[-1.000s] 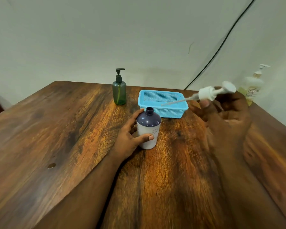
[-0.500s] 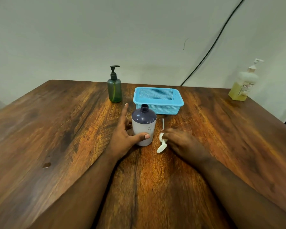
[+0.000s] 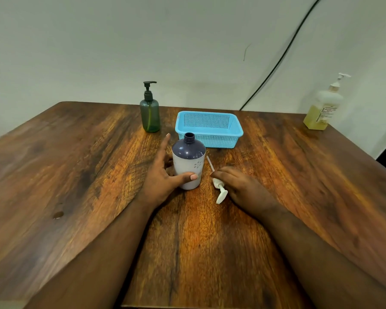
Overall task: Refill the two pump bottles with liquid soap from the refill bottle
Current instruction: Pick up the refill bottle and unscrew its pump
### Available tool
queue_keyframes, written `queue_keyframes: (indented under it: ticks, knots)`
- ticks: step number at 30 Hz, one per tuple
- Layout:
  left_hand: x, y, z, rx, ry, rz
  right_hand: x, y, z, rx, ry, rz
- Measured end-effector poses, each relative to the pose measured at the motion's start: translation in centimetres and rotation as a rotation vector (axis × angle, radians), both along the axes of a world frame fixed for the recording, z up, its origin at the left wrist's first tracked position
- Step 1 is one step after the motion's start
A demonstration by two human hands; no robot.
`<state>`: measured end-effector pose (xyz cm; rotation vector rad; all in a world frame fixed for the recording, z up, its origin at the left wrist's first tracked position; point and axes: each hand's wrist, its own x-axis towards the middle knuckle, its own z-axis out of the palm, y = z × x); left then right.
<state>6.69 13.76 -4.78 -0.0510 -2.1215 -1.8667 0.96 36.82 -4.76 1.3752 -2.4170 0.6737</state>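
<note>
A purple-and-white pump bottle (image 3: 188, 161) stands uncapped at the table's middle, its neck bare. My left hand (image 3: 165, 177) wraps its lower body, thumb across the front. Its white pump head (image 3: 220, 189) with a thin dip tube lies flat on the wood just right of the bottle. My right hand (image 3: 239, 186) rests beside the pump, fingers loose and touching or nearly touching it. A green pump bottle (image 3: 150, 113) with a black pump stands behind. The refill bottle (image 3: 324, 108), with yellow liquid and a white pump, stands at the far right corner.
A blue mesh basket (image 3: 210, 136) sits right behind the uncapped bottle. The wooden table (image 3: 76, 175) has a small wet spot (image 3: 58, 214) at the left. A black cable (image 3: 281, 56) runs down the wall behind.
My right hand brought the white pump down from mid-air and laid it on the table right of the bottle; its grip has now loosened. My left hand stayed on the bottle.
</note>
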Motion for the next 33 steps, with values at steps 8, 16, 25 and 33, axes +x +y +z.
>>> queue_keyframes:
  ticks: [8,16,25,33]
  knots:
    - [0.4,0.2,0.0,-0.024,0.039,0.045,0.1,0.2,-0.4,-0.020,0.010,0.002]
    - [0.9,0.6,0.3,-0.094,0.025,0.078,0.3,1.0,-0.5,-0.017,-0.013,-0.030]
    - [1.8,1.5,0.8,-0.262,-0.017,0.119,1.2,1.4,-0.4,-0.026,-0.023,-0.027]
    - [6.3,3.4,2.6,-0.156,0.101,0.644,1.1,3.0,0.7,-0.099,0.013,-0.140]
